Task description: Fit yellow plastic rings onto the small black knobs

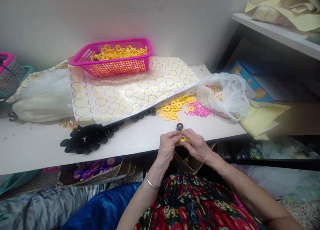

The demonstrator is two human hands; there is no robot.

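A small yellow ring-shaped plastic piece (184, 138) is pinched in the fingers of my right hand (197, 145), at the table's front edge. Thumb and forefinger of my left hand (167, 145) are closed against the same piece from the other side; the fingers partly cover it. Just beyond the fingertips stands a small round black cup (179, 126) with a few coloured beads inside. Behind it lie a loose heap of yellow ring pieces (172, 108) and a scatter of pink beads (200, 110).
On the white table (140, 140) are several black pieces (86, 138), sticker sheets (135, 93) and a pink basket (117, 68) of yellow rings. A bead-filled plastic bag (230, 93) is at right. Below sit an open carton (112, 175) and a box under my hands (191, 165).
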